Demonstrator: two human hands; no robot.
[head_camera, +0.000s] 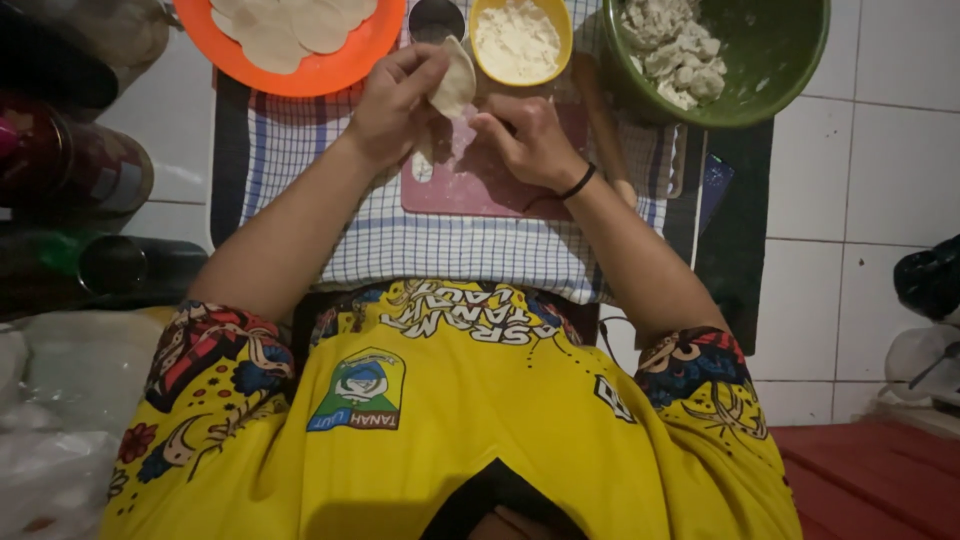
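Left hand (392, 105) holds a thin dough round (455, 80) upright above the far edge of the pink cutting board (480, 180), fingers (420, 62) closed on its left rim. Right hand (528, 138) sits just right of the round, fingers curled and pinching at its lower edge; full contact cannot be confirmed. Beyond the board: an orange plate (340, 65) of flat rounds to the left, a yellow bowl (560, 30) of flour directly behind, a green bowl (780, 60) of dough lumps to the right. Judgement: the round is light, soft, easily torn or stretched; best held by the rim, lightly, with floured fingertips.
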